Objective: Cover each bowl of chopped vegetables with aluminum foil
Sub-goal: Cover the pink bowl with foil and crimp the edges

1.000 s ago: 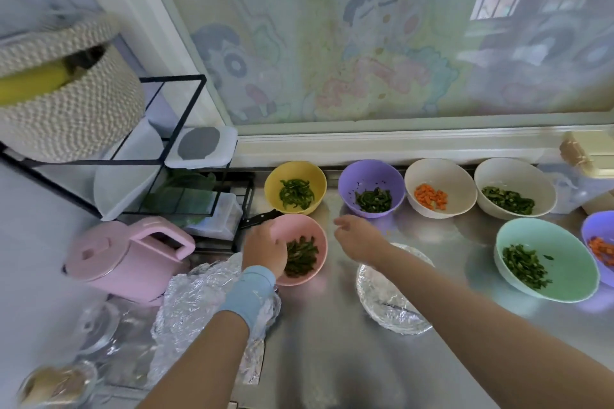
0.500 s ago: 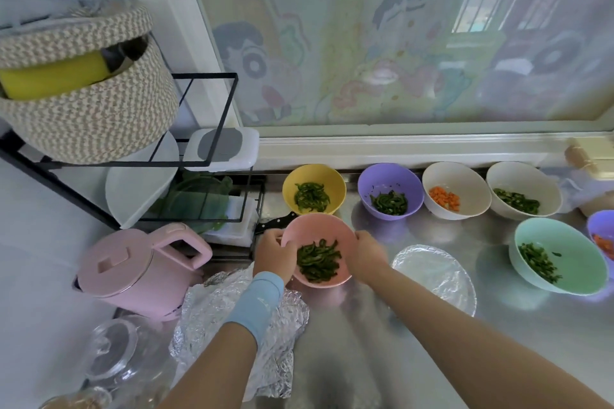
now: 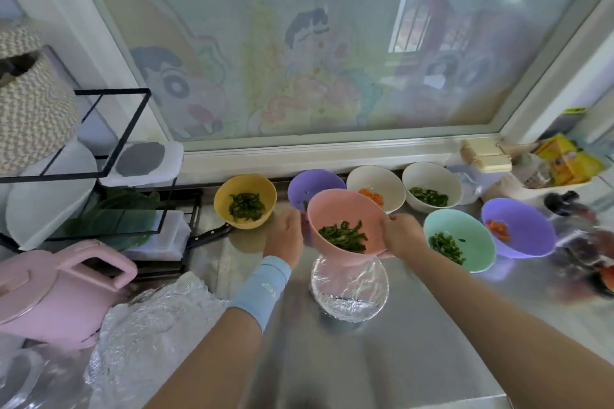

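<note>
Two-handed: L hand [image 3: 284,236], R hand [image 3: 400,234] grip pink bowl [image 3: 345,219].

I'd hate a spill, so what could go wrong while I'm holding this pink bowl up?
The pink bowl, held up by the left hand and right hand, looks tilted, so its green strips could slide out. Lowered carelessly, it might crush the foil piece below or bump the mint bowl.

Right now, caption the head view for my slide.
Left hand and right hand hold a pink bowl of chopped greens over a foil-covered bowl on the steel counter.
</note>
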Demonstrator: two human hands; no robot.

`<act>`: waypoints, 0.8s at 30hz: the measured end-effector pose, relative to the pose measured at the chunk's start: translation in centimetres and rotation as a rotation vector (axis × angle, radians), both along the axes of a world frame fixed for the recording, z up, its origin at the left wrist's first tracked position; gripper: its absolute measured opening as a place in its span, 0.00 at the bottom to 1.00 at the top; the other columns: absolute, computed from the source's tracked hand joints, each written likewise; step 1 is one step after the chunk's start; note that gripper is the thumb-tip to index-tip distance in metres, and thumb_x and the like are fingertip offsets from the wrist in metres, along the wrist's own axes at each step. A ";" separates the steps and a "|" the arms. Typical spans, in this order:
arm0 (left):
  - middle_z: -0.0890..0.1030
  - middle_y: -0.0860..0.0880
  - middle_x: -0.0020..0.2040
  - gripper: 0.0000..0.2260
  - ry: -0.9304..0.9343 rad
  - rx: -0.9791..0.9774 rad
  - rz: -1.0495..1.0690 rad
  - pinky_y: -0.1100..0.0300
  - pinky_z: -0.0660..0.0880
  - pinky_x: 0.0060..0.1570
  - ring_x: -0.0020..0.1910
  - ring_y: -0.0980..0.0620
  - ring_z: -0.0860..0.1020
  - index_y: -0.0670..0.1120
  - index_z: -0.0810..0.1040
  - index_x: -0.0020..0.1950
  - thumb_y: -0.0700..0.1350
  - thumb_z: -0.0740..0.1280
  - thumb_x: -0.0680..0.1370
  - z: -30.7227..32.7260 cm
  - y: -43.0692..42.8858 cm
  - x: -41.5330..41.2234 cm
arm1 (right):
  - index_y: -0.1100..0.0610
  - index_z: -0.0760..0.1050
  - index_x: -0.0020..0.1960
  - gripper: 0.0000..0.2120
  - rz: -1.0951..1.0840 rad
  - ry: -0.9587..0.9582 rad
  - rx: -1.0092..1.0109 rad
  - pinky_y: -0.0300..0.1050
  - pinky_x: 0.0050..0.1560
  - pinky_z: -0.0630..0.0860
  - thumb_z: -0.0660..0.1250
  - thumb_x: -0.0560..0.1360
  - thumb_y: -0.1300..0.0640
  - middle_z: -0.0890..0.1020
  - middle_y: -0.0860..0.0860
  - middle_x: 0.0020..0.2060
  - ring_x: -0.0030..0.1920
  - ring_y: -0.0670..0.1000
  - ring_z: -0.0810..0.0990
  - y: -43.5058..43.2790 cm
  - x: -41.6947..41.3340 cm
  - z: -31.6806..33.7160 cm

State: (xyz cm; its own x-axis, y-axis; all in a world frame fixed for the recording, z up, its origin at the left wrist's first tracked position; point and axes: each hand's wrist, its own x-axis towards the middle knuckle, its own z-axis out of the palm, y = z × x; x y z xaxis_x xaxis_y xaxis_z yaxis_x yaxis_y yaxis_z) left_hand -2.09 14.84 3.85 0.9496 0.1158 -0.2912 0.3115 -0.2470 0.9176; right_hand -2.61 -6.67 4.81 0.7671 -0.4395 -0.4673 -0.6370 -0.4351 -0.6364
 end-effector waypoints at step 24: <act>0.76 0.47 0.61 0.16 0.405 0.283 0.016 0.56 0.68 0.58 0.60 0.42 0.75 0.44 0.75 0.61 0.49 0.53 0.82 -5.7 -1.6 -4.7 | 0.57 0.74 0.46 0.12 0.146 0.202 0.384 0.59 0.49 0.82 0.54 0.81 0.58 0.81 0.59 0.47 0.50 0.62 0.80 -2.1 -2.2 -4.3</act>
State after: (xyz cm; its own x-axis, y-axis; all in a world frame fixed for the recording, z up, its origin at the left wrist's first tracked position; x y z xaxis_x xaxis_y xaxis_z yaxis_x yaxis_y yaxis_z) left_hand -6.78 13.23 -1.82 0.7641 0.2577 -0.5914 0.6351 -0.4612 0.6196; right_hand -4.78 -8.75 0.55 0.6845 -0.0992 -0.7222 -0.7148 -0.2858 -0.6383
